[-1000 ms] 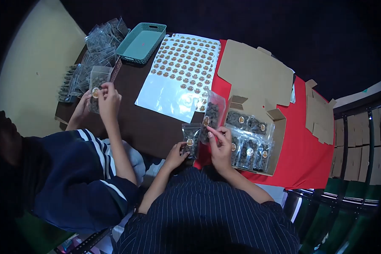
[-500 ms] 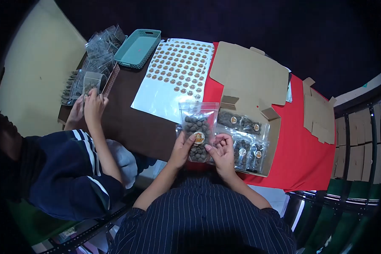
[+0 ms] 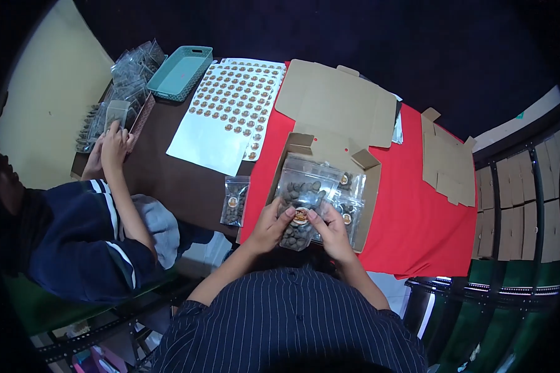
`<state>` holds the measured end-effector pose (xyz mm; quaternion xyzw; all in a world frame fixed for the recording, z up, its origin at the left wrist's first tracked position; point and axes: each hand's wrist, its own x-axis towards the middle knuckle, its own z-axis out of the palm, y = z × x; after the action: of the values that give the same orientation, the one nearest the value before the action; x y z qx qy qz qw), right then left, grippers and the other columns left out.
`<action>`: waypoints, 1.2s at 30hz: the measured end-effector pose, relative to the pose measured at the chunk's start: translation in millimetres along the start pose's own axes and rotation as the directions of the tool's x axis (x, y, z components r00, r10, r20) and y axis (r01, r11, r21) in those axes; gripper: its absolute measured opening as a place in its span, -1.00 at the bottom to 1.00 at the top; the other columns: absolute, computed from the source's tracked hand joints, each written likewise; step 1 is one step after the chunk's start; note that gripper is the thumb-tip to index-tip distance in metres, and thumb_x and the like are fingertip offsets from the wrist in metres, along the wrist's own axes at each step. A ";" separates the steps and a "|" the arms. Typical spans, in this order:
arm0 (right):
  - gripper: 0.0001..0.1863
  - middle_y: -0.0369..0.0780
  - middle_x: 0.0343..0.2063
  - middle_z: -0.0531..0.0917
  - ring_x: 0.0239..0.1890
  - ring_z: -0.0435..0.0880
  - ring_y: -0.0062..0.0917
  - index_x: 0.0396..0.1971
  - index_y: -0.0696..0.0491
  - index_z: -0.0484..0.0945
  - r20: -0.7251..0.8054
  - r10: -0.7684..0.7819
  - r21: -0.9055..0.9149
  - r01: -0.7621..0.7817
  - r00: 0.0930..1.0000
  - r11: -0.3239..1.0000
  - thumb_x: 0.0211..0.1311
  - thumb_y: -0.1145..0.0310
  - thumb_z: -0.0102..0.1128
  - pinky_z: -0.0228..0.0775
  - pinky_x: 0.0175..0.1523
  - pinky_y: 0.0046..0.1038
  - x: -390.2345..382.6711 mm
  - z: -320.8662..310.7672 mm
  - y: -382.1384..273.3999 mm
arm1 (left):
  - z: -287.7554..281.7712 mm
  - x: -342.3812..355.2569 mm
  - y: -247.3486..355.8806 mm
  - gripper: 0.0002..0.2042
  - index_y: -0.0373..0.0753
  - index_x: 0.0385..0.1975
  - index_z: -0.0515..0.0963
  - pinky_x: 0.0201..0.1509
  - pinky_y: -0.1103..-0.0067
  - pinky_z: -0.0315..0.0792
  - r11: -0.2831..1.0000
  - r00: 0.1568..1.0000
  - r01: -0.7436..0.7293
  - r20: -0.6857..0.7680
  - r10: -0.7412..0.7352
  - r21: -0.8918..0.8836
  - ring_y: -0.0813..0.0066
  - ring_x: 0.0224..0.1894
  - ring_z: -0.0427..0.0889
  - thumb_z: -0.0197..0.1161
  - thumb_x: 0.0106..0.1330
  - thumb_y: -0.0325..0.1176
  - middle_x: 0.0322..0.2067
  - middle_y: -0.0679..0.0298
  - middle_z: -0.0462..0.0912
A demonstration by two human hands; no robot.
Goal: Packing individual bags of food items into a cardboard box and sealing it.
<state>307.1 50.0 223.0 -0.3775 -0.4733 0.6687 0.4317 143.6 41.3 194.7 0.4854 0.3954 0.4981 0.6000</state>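
A clear zip pouch of small dark brown balls (image 3: 298,188) is held upright between my two hands, above the open cardboard box (image 3: 372,186). My left hand (image 3: 271,229) grips its left side, and my right hand (image 3: 333,235) its right side. Both thumbs lie beside the round sticker (image 3: 301,216) on the pouch front. Behind it, more filled pouches (image 3: 353,208) with stickers lie in the box, partly hidden by the held one. Another stickered pouch (image 3: 234,202) lies on the table left of the box.
Sticker sheets (image 3: 211,140) lie left of the box lid (image 3: 336,93). Further left are a teal basket (image 3: 183,68) and a crate (image 3: 144,119) of pouches. A co-worker's hands (image 3: 111,149) hold a pouch there. Another opened cardboard box (image 3: 447,163) rests on the red cloth (image 3: 404,217).
The view has shifted right, so the table appears further left. My hands have brought the pouch over the box, its top tilted lower; the pouch on the table is now uncovered.
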 end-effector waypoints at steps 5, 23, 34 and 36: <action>-0.62 -0.26 -0.05 0.52 0.00 0.44 -0.63 0.06 0.20 0.35 0.052 0.057 0.009 -0.057 0.997 0.998 0.37 0.27 -0.06 0.23 0.11 -0.55 -2.9 -19.2 -0.8 | 15.3 0.8 0.4 -0.49 -0.42 0.12 0.23 0.12 0.52 0.29 0.998 0.999 0.024 -0.044 -0.027 -0.056 0.44 0.05 0.43 -0.04 0.39 -0.08 -0.01 0.11 0.47; -0.58 -0.21 -0.09 0.54 -0.04 0.46 -0.61 0.00 0.25 0.37 0.132 0.062 -0.106 -0.048 0.989 0.993 0.36 0.20 -0.04 0.25 0.09 -0.56 -2.7 -37.6 12.7 | 36.4 -8.1 -4.7 -0.67 -0.42 -0.02 0.36 0.02 0.54 0.37 0.998 0.977 -0.043 -0.208 0.049 0.034 0.53 -0.08 0.51 -0.04 0.39 -0.27 -0.19 0.15 0.58; -0.83 -0.27 -0.35 0.62 -0.26 0.56 -0.64 -0.29 0.12 0.54 -0.310 0.043 0.342 0.069 0.950 0.937 0.30 0.35 0.04 0.39 -0.10 -0.52 0.6 -55.4 18.9 | 27.5 -2.9 -4.0 -0.52 -0.37 0.10 0.32 0.06 0.48 0.34 0.935 0.995 0.031 0.081 -0.064 0.354 0.29 -0.03 0.53 -0.18 0.43 -0.07 -0.13 -0.01 0.56; -0.86 -0.27 -0.37 0.62 -0.27 0.56 -0.63 -0.31 0.12 0.55 -0.305 0.008 0.293 0.086 0.952 0.952 0.27 0.38 0.07 0.38 -0.10 -0.53 -2.8 -68.8 25.7 | 33.9 -1.6 -3.4 -0.51 -0.36 0.05 0.39 0.02 0.50 0.37 0.923 0.980 0.110 0.115 -0.163 0.368 0.33 -0.06 0.55 0.04 0.33 -0.04 -0.17 0.04 0.58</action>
<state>365.2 63.9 180.3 -0.3951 -0.3008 0.6586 0.5653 176.4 33.2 198.7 0.5927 0.4686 0.3381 0.5611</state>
